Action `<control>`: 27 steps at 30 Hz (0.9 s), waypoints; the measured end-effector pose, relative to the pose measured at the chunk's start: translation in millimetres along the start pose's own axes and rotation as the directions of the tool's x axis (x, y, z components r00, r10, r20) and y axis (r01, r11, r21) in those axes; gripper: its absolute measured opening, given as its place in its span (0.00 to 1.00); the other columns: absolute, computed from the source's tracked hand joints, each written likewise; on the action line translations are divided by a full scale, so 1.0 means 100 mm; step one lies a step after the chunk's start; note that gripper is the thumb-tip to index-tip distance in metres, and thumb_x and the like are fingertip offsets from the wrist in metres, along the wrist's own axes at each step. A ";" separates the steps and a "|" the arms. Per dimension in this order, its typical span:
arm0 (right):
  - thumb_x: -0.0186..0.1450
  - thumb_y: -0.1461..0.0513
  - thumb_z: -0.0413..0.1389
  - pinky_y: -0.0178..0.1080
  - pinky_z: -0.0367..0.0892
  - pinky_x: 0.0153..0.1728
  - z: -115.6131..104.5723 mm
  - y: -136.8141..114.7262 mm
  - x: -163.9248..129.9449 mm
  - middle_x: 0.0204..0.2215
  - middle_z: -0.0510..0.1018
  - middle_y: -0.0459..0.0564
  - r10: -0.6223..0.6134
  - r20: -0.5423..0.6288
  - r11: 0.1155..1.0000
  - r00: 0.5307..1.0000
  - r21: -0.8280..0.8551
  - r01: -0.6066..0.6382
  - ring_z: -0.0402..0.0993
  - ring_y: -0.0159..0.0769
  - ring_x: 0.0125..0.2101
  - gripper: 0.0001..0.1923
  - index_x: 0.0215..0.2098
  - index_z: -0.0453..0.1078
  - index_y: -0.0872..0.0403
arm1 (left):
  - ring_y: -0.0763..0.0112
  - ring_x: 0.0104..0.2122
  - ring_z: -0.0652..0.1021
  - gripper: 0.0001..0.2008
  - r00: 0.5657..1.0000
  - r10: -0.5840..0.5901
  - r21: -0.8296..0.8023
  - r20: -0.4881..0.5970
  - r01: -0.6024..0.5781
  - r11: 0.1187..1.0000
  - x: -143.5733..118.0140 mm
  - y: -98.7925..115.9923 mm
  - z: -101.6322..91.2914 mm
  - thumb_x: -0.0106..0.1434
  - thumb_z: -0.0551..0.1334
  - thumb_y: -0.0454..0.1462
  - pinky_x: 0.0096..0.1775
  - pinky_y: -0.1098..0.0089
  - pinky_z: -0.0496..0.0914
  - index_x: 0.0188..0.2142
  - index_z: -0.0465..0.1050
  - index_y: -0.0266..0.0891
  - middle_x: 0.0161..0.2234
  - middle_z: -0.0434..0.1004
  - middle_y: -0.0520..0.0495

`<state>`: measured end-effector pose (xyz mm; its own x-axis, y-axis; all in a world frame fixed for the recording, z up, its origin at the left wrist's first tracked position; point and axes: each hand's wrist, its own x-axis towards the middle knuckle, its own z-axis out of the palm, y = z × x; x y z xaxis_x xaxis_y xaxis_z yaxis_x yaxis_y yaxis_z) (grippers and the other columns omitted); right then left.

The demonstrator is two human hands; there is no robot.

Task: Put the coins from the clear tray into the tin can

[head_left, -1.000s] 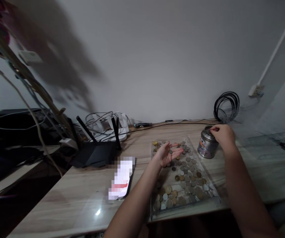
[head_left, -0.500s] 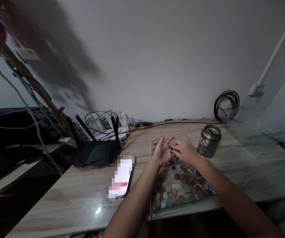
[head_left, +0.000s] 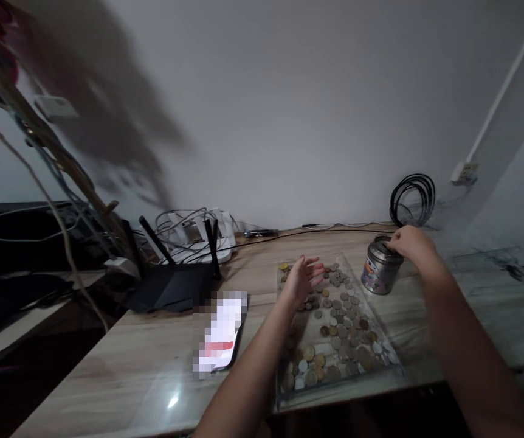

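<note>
My right hand (head_left: 408, 243) is at the top of a round metal tin (head_left: 382, 267) with a slotted lid and a colourful label. Its fingertips are pinched together at the lid; whatever is between them is hidden. My left hand (head_left: 304, 278) hovers palm up, fingers apart, above a clear flat tray (head_left: 383, 331). I cannot tell whether anything lies in that palm. Many coins (head_left: 341, 331), silver and brassy, are spread over the tray, with larger ones near its front edge. The tin stands upright just right of the tray's back corner.
A phone (head_left: 223, 331) with a lit screen lies left of the tray. Behind it are a black router (head_left: 173, 283) and a white router (head_left: 219, 249) with tangled cables. A coiled black cable (head_left: 412, 201) leans on the wall behind the tin. The wooden table's front edge runs below the tray.
My right hand has left my left palm and moved right to the tin's lid. My left hand stays above the tray, fingers still spread.
</note>
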<state>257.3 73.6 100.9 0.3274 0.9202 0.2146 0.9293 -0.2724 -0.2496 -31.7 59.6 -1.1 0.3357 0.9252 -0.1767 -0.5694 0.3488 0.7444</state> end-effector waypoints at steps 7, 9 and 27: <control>0.55 0.54 0.53 0.35 0.56 0.25 0.14 -0.20 -0.19 0.27 0.76 0.53 -0.132 -0.185 0.991 0.974 0.005 0.136 0.69 0.36 0.26 0.12 0.26 0.74 0.54 | 0.60 0.46 0.71 0.10 0.955 0.236 0.440 -0.179 -0.137 0.888 0.12 -0.04 -0.09 0.57 0.55 0.39 0.45 0.64 0.65 0.31 0.73 0.38 0.38 0.75 0.42; 0.59 0.56 0.49 0.35 0.58 0.27 0.31 -0.37 -0.38 0.29 0.77 0.54 -0.328 -0.177 0.938 0.928 0.054 0.342 0.70 0.35 0.28 0.14 0.29 0.74 0.55 | 0.58 0.52 0.67 0.05 0.937 0.316 0.576 -0.148 -0.178 0.798 0.14 -0.07 -0.15 0.52 0.58 0.32 0.51 0.63 0.61 0.25 0.72 0.39 0.37 0.75 0.41; 0.47 0.65 0.62 0.31 0.61 0.29 1.17 -0.59 -1.24 0.27 0.73 0.45 -0.775 0.449 0.627 0.445 0.458 0.630 0.67 0.30 0.28 0.11 0.30 0.71 0.56 | 0.57 0.28 0.75 0.11 0.997 0.056 0.925 -0.062 0.037 0.377 -0.40 -0.10 -0.26 0.42 0.59 0.26 0.40 0.59 0.68 0.11 0.67 0.42 0.11 0.62 0.49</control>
<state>141.8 8.5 -21.0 -0.6512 0.7468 -0.1347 0.7105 0.5377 -0.4539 -59.2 22.8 -18.5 0.2562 0.9507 -0.1748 0.4920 0.0274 0.8702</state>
